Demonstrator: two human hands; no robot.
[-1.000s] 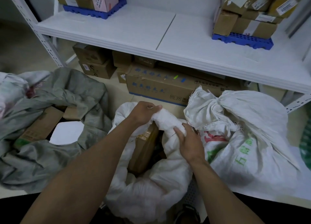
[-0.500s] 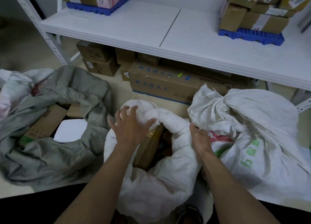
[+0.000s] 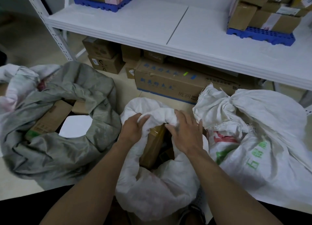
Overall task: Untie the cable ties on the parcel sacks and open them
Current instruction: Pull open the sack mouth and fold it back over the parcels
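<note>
A white woven sack stands open in front of me, its rim rolled down around a brown taped box. My left hand grips the rolled rim on its far left side, thumb tucked under the fabric. My right hand lies on the far right of the rim with fingers spread and bent over the roll. To the right, a second white sack with green lettering lies on its side, its neck still bunched and tied. No cable tie shows clearly.
A grey sack lies open at left, showing cardboard boxes and a white parcel. Behind stands a white shelf with blue pallets of boxes, and a large carton underneath it on the floor.
My right hand came up from the gap beside the tied sack onto the rolled rim. My left hand closed on the rim's left side. The view shifted slightly closer.
</note>
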